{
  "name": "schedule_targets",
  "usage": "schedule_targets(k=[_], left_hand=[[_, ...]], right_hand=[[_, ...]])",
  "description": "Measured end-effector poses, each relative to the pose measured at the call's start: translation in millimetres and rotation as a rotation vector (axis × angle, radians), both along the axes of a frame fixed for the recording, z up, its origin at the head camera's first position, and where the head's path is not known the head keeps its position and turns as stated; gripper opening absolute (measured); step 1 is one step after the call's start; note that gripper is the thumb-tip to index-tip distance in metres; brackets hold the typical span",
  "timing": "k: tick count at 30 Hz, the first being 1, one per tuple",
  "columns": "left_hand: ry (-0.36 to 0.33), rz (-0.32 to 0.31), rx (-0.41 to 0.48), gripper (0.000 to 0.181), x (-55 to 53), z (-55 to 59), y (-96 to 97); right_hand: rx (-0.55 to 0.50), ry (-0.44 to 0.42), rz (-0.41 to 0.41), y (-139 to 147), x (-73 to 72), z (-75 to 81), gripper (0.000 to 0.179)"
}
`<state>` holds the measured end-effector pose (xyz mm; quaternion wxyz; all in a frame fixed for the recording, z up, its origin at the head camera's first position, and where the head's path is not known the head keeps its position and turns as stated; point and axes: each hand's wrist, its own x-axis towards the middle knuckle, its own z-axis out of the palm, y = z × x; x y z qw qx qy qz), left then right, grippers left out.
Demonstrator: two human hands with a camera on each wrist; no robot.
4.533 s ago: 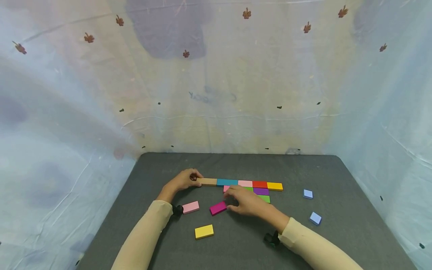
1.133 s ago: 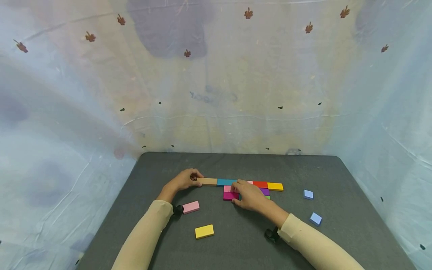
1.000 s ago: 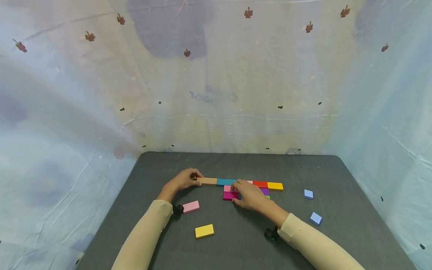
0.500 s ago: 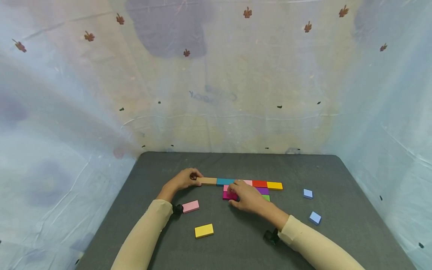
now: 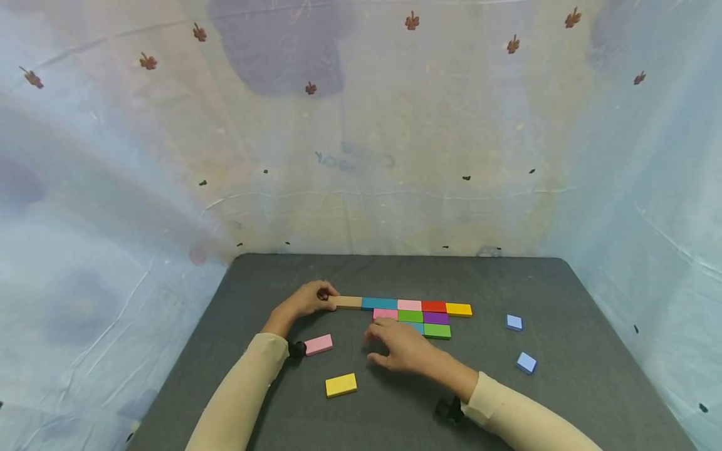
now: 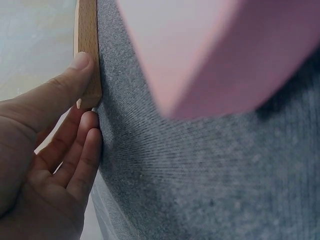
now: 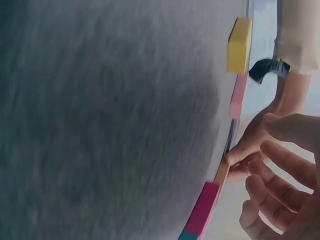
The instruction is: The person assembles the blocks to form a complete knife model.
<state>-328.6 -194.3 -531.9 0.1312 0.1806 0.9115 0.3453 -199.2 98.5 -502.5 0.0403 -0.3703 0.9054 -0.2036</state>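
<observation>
My left hand (image 5: 306, 299) pinches the end of a plain wooden block (image 5: 348, 303), thumb along its side in the left wrist view. That block is the left end of a back row running on through a teal block (image 5: 379, 304), a pink one, a red block (image 5: 434, 306) and an orange-yellow block (image 5: 459, 310). Two shorter rows sit against it in front. My right hand (image 5: 400, 346) hovers at their left end with loosely bent fingers and nothing held. It hides the magenta block (image 7: 204, 207), which shows in the right wrist view beside a teal one.
A loose pink block (image 5: 318, 345) lies by the left wrist, with a yellow block (image 5: 341, 385) nearer the front. Two small light blue blocks, one farther back (image 5: 514, 322), lie on the right of the dark grey table (image 5: 271, 275). A patterned sheet hangs behind.
The magenta block went from lying loose to the left end of the front row. My right hand then let go and drew back toward me. My left hand stayed on the wooden block.
</observation>
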Motion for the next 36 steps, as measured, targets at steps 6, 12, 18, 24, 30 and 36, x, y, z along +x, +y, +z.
schedule_targets(k=[6,12,18,24,30,36], left_hand=[[0.005,-0.002,-0.004,0.022,1.0,0.5,0.2],[0.009,-0.001,-0.008,0.022,1.0,0.9,0.8],[0.012,-0.006,-0.004,0.023,1.4,0.7,0.3],[0.005,-0.003,0.003,0.022,2.7,0.3,-0.2],[-0.002,0.012,-0.003,0.022,4.2,1.2,0.6],[-0.001,0.014,-0.002,0.022,3.4,0.5,0.5]], right_hand=[[-0.011,-0.044,0.044,-9.1,11.0,-0.9,0.035],[-0.009,-0.079,0.084,-16.2,19.5,-1.9,0.037],[-0.005,-0.136,0.097,-22.8,24.6,-4.6,0.039],[0.005,-0.143,0.117,-26.9,27.7,-9.9,0.039],[0.022,-0.141,0.144,-29.7,29.2,-12.5,0.036],[0.026,-0.128,0.147,-33.0,29.6,-13.8,0.034]])
